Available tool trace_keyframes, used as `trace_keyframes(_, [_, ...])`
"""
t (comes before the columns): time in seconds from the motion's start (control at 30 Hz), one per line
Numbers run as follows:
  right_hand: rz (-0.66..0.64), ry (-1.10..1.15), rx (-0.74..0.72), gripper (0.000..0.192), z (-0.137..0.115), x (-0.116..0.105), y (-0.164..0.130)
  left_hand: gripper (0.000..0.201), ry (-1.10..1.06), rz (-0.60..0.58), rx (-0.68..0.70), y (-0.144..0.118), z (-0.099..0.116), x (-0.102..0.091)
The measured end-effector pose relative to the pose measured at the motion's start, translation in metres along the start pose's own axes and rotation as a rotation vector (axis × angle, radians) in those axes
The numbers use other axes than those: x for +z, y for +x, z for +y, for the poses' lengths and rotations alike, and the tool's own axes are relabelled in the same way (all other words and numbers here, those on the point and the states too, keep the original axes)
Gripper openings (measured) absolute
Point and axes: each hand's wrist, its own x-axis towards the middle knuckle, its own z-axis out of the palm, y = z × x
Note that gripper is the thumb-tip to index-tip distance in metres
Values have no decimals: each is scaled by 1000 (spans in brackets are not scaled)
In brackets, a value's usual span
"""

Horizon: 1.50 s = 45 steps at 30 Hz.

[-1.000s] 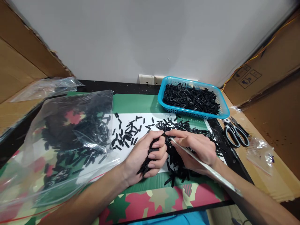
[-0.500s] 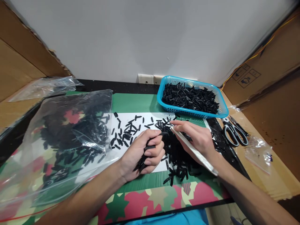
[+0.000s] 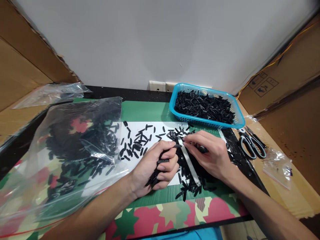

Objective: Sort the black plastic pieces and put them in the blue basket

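Left hand [image 3: 153,166] clutched a bundle of black pieces [image 3: 156,171], right hand [image 3: 210,155] fingertips pinched the white strip [image 3: 190,163] just beside it.

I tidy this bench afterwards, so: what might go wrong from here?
The left hand grips a bundle of black pieces whose ends poke out below; some may slip. Loose pieces lie near the table's front edge and may roll off. The open plastic bag may spill more.

Both hands [image 3: 155,165] [image 3: 211,155] curled, fingertips nearly meeting
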Motion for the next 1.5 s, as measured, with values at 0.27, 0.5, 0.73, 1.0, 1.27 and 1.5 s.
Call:
trace_keyframes(0.27, [-34, 246, 66, 4, -12, -1, 3, 43, 86, 25, -9, 1, -4, -3])
trace_keyframes(0.5, [84, -75, -259, 10, -4, 7, 2, 44, 176, 107, 14, 2, -5, -2])
trace_keyframes(0.73, [443, -874, 20, 7, 45, -39, 12, 48, 186, 132, 71, 7, -4, -8])
trace_keyframes(1.0, [172, -172, -79, 13, 17, -22, 10, 43, 283, 169, 34, 8, -8, -3])
trace_keyframes(1.27, [-116, 245, -222, 15, -24, 5, 1, 42, 372, 325, 25, 9, -17, 4])
trace_keyframes(1.5, [-196, 242, -196, 10, -25, 7, -1, 39, 439, 357, 108, 12, -24, 0])
